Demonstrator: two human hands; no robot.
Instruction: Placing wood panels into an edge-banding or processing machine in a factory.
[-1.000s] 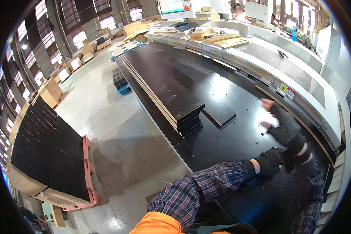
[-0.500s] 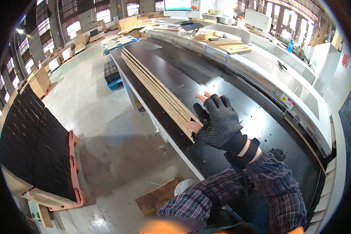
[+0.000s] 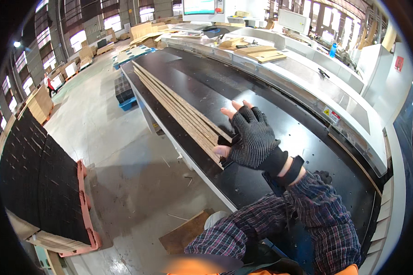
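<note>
Several long, narrow particle-board strips (image 3: 179, 112) lie side by side along the left edge of a dark, glossy machine table (image 3: 270, 183). My right hand (image 3: 254, 140), in a black fingerless glove with a ribbed back, is at their near ends. Its bare thumb rests against the end of the strips, while the other fingers stretch forward, spread, over the table top. My left forearm crosses beneath the right one. Of my left hand (image 3: 325, 177), only a bit of dark glove shows behind the right sleeve; its fingers are hidden.
A white machine beam (image 3: 316, 98) borders the table on the right, with loose boards (image 3: 261, 52) on it. A monitor (image 3: 199, 7) stands at the far end. On the left, a stack of black-faced panels (image 3: 41, 178) sits on a red pallet (image 3: 85, 206). A person (image 3: 49, 85) stands far off.
The view has turned slightly. My right hand stays by the strips' near ends, which look a little more spread apart. A distant person has come into sight at left.
</note>
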